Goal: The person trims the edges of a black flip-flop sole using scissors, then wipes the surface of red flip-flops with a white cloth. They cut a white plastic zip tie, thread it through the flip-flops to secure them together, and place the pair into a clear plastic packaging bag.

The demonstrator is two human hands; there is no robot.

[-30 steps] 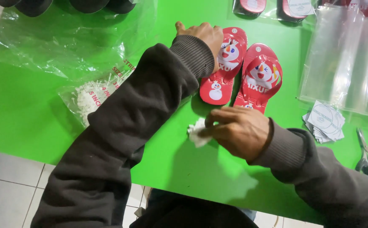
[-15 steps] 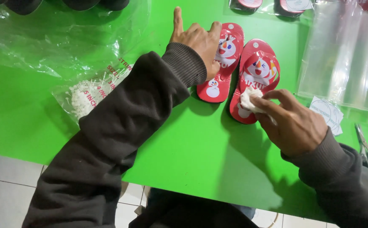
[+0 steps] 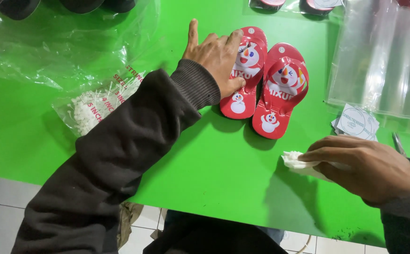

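Observation:
Two small red flip-flops with snowman prints lie side by side on the green table (image 3: 205, 178). My left hand (image 3: 216, 54) rests flat on the left flip-flop (image 3: 242, 84), fingers spread over its strap. The right flip-flop (image 3: 280, 94) lies untouched beside it. My right hand (image 3: 365, 164) is down at the table's near right, fingers closed on a crumpled white cloth (image 3: 296, 162), well apart from the flip-flops.
A clear bag of white plastic fasteners (image 3: 96, 103) lies at the left, under a large crumpled clear bag (image 3: 63, 42). Clear sleeves (image 3: 383, 61) and round paper labels (image 3: 358, 122) lie at the right. Scissors (image 3: 399, 143) sit near the right edge. More footwear lines the far edge.
My right hand has drawn the white cloth off the right flip-flop, down and to the right onto the table. My left hand has stayed on the left flip-flop.

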